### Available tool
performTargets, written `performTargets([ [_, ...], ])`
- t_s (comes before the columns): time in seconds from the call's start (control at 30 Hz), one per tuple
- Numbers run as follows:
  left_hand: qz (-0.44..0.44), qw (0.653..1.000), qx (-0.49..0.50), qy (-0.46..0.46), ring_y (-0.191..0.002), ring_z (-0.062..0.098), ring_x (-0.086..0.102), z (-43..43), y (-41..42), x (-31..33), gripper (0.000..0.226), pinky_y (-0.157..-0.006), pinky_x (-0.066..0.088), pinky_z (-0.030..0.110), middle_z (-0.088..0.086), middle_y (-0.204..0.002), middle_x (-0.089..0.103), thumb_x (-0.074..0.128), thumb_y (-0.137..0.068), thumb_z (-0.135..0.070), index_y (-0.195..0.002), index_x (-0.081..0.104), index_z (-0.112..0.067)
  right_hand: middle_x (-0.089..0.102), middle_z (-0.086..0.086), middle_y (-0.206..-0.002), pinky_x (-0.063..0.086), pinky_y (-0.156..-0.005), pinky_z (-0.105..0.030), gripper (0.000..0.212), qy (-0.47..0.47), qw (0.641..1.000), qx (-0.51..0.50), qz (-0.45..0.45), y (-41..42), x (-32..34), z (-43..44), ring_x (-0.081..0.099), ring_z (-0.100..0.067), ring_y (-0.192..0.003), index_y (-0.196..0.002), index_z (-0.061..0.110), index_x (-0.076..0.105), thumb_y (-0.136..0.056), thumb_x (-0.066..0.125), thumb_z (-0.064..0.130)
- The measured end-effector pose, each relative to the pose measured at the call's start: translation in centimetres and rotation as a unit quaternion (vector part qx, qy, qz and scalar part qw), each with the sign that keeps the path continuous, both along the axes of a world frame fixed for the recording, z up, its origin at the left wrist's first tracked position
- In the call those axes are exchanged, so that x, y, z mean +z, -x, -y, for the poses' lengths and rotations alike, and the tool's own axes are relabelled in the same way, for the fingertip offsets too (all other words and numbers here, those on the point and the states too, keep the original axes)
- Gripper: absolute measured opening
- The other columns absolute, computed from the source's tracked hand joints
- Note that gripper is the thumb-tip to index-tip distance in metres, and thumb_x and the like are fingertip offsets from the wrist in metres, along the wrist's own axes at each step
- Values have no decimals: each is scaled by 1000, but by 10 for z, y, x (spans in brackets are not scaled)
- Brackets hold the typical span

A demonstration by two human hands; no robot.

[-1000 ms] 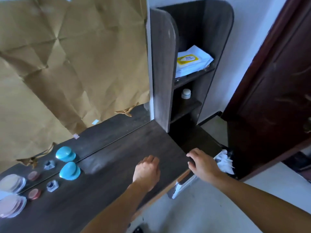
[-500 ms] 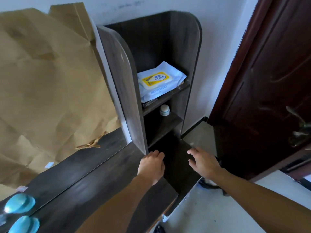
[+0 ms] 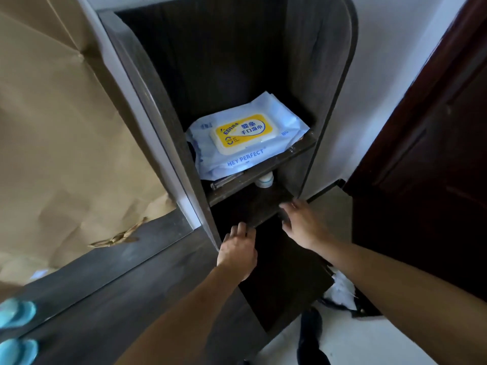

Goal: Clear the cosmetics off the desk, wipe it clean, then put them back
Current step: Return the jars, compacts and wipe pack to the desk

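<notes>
A white pack of wet wipes (image 3: 245, 138) with a yellow lid lies on the upper shelf of the dark shelf unit (image 3: 324, 83) at the desk's right end. Under that shelf a small white jar (image 3: 264, 179) shows partly. My left hand (image 3: 237, 252) hovers empty at the front of the lower shelf, fingers loosely apart. My right hand (image 3: 301, 222) reaches toward the same shelf edge, fingers spread, holding nothing. A turquoise cosmetic case (image 3: 15, 350) sits at the desk's far left, its reflection just above it in the mirror.
The dark wood desk (image 3: 110, 312) runs left from the shelf unit. Brown paper (image 3: 66, 143) covers the mirror behind it. A dark red door (image 3: 432, 154) stands at the right. Crumpled white tissue (image 3: 341, 291) lies low beside the desk, above a pale floor.
The view has swung right and upward toward the shelf unit. Both hands moved forward from the desk's front edge to the lower shelf. Most cosmetics at the left went out of view.
</notes>
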State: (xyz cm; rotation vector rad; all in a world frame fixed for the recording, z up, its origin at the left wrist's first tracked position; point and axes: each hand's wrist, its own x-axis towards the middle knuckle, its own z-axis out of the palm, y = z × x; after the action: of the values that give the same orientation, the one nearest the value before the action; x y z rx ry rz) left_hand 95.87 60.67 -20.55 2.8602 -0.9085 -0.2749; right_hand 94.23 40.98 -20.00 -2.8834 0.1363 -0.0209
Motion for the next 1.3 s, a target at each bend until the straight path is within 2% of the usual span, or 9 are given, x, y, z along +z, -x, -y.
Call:
performTargets([
  [0.17, -14, 995, 100, -11, -124, 30, 39, 19, -15, -19, 53, -104, 37, 39, 12, -138, 34, 50, -87, -23, -137, 34, -12, 43, -13, -127, 51, -73, -43, 51, 51, 996, 62, 28, -69, 0, 12, 49, -38, -109, -129, 17, 46, -81, 62, 24],
  [0.3, 3, 985, 171, -25, -126, 33, 39, 37, -13, -38, 65, -103, 35, 41, 16, -139, 39, 54, -84, -26, -142, 31, -7, 44, -19, -133, 48, -85, -41, 47, 65, 993, 103, -11, -120, -12, 20, 46, -39, -118, -126, 10, 48, -84, 61, 27],
  [0.43, 27, 975, 217, -25, -131, 40, 40, 47, -7, -60, 74, -106, 36, 48, 26, -141, 42, 68, -69, -22, -136, 44, 1, 59, -19, -118, 47, -82, -37, 32, 25, 994, 105, -19, -146, -28, 21, 57, -36, -105, -112, 8, 60, -87, 59, 30],
  [0.53, 37, 971, 231, -45, -136, 41, 33, 52, -1, -71, 78, -111, 27, 50, 28, -145, 35, 69, -68, -20, -138, 41, 2, 63, -21, -109, 47, -79, -38, 27, 0, 992, 125, -3, -149, -40, 20, 57, -38, -102, -104, 7, 63, -84, 64, 26],
  [0.7, 34, 967, 247, -57, -138, 41, 30, 55, 2, -84, 81, -113, 26, 51, 27, -147, 32, 65, -67, -22, -140, 37, 1, 54, -26, -111, 52, -59, -41, 44, -8, 982, 185, 25, -133, -58, 26, 58, -46, -88, -108, 10, 55, -69, 75, 14],
  [0.8, 18, 968, 244, -55, -140, 39, 25, 56, 4, -80, 82, -114, 23, 49, 26, -150, 27, 64, -70, -23, -143, 33, 0, 50, -19, -105, 50, -61, -39, 44, -26, 980, 197, 26, -120, -60, 35, 56, -40, -90, -114, 17, 54, -74, 72, 16],
  [0.9, -13, 971, 235, -33, -144, 36, 11, 60, 11, -69, 74, -118, 12, 45, 21, -156, 15, 56, -82, -24, -147, 25, -7, 47, -14, -108, 49, -64, -39, 43, -23, 981, 192, -3, -103, -57, 42, 52, -35, -97, -118, 21, 51, -79, 69, 20],
  [1.07, -28, 968, 248, 41, -119, 29, 46, 43, 50, -42, 43, -100, 38, 38, 9, -127, 50, 49, -87, -22, -129, 48, -14, 48, -7, -110, 46, -64, -35, 47, -23, 975, 217, -45, -62, -43, 33, 54, -30, -99, -120, 25, 48, -78, 68, 30],
  [1.3, -35, 960, 279, -4, -107, 26, 55, -51, 137, -16, 22, -88, 41, 35, 5, -112, 58, 44, -90, -23, -108, 54, -15, 47, 1, -114, 45, -67, -31, 53, -33, 967, 243, -67, 30, -26, -41, 53, -22, -100, -124, 31, 42, -78, 66, 39],
])
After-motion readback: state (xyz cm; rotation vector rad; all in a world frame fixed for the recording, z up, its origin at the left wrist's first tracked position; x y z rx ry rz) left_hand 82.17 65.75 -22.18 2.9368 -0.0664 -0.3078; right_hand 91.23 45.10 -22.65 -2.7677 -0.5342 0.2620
